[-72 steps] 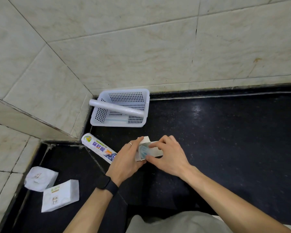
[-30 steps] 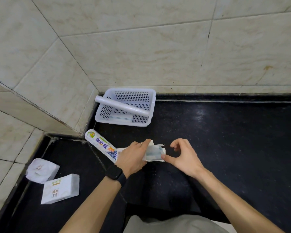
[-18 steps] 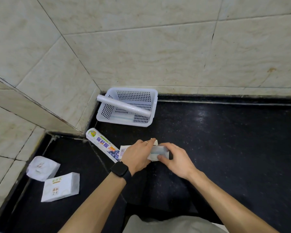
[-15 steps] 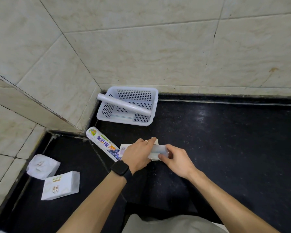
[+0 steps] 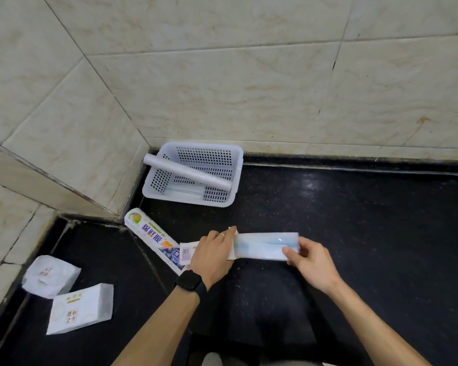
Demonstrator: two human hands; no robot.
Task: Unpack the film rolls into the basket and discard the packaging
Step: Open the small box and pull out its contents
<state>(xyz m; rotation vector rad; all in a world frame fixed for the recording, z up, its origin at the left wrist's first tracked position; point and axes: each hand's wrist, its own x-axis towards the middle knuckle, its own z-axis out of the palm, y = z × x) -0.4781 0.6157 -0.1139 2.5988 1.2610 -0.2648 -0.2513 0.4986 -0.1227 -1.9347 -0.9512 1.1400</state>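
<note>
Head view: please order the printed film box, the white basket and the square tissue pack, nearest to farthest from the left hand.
1. Printed film box: on the counter, right beside the left hand, on its left.
2. White basket: behind the hand, in the wall corner.
3. Square tissue pack: far to the left, nearer the person.

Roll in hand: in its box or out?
Partly out. Most of the film roll shows; one end sits inside the box that the left hand grips, and the right hand holds the free end.
</note>
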